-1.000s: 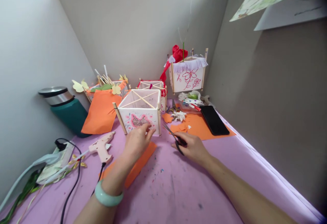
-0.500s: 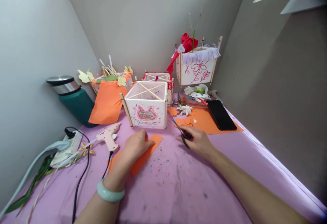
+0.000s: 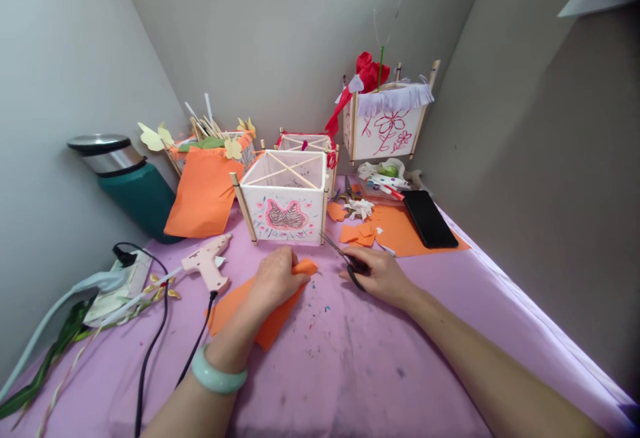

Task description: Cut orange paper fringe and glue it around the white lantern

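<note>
My left hand (image 3: pixel 274 281) pinches the far end of an orange paper strip (image 3: pixel 270 328) that lies on the purple table cover (image 3: pixel 350 371), lifting that end a little. My right hand (image 3: pixel 379 277) rests on the table with its fingers through the handles of black scissors (image 3: pixel 345 259), blades pointing toward a white paper lantern box with a pink butterfly drawing (image 3: pixel 285 208). That box stands just beyond both hands. A pale green bangle (image 3: pixel 219 377) circles my left wrist.
A pink glue gun (image 3: pixel 207 266) with a black cord lies at left, near a power strip (image 3: pixel 125 281) and a teal flask (image 3: pixel 131 185). Orange paper sheets (image 3: pixel 400 231), a black phone (image 3: pixel 429 218), markers and other lantern boxes (image 3: pixel 385 125) stand behind. Grey walls enclose three sides.
My left hand came down from the butterfly box to the orange strip and pinched up its far end. The right hand with the scissors barely shifted.
</note>
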A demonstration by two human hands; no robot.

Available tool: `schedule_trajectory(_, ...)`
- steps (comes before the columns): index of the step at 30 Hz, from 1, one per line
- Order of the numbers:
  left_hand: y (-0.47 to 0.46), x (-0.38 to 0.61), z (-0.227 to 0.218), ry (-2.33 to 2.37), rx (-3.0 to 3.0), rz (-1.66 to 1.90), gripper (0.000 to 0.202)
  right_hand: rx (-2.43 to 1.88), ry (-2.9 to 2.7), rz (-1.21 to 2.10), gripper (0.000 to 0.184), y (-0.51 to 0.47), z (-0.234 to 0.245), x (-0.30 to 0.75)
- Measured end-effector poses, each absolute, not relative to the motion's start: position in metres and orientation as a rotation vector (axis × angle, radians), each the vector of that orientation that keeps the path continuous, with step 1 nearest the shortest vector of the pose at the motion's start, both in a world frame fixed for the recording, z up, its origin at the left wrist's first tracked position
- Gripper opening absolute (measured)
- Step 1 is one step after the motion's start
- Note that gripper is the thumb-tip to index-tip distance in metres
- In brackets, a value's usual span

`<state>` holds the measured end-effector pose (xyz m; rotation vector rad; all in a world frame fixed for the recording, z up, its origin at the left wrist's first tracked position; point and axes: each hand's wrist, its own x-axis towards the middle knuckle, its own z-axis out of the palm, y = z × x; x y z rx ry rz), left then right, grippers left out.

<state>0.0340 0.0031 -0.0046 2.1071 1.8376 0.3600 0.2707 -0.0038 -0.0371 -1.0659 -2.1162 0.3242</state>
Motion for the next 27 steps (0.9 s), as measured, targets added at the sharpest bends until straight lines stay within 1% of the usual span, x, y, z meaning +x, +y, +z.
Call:
schedule_trajectory(1, 0.003, 0.034, -0.005, 1.811, 2.049, 0.402, 0.024, -1.062, -2.125, 0.327, 0.032, -0.004, -0.036, 0.271)
schedule_trajectory(4, 0.003, 0.035, 0.000, 1.681, 1.860, 0.595, 0.041, -1.058, -2.141, 0.337, 0.032, -0.006, -0.034, 0.270)
schedule_trajectory(5, 0.002, 0.035, 0.003, 1.615, 1.798, 0.660, 0.043, -1.059, -2.138, 0.349, 0.033, -0.007, -0.033, 0.270)
schedule_trajectory(9, -0.005, 0.036, 0.021, 1.277, 1.475, 0.771, 0.031, -1.041, -2.133, 0.457, 0.043, -0.009, -0.027, 0.267)
schedule_trajectory(13, -0.013, 0.039, 0.036, 1.243, 1.333, 0.799, 0.036, -1.032, -2.180, 0.472, 0.054, -0.013, -0.023, 0.263)
schedule_trajectory(16, -0.012, 0.042, 0.037, 1.240, 1.359, 0.804, 0.038, -1.038, -2.196, 0.473, 0.053, -0.015, -0.022, 0.262)
schedule_trajectory(21, -0.006, 0.043, 0.028, 1.123, 1.434, 0.883, 0.027, -1.025, -2.215, 0.496, 0.050, -0.017, -0.020, 0.261)
schedule_trajectory(27, -0.005, 0.042, 0.025, 1.141, 1.425, 0.853, 0.029, -1.018, -2.210, 0.534, 0.053, -0.017, -0.020, 0.259)
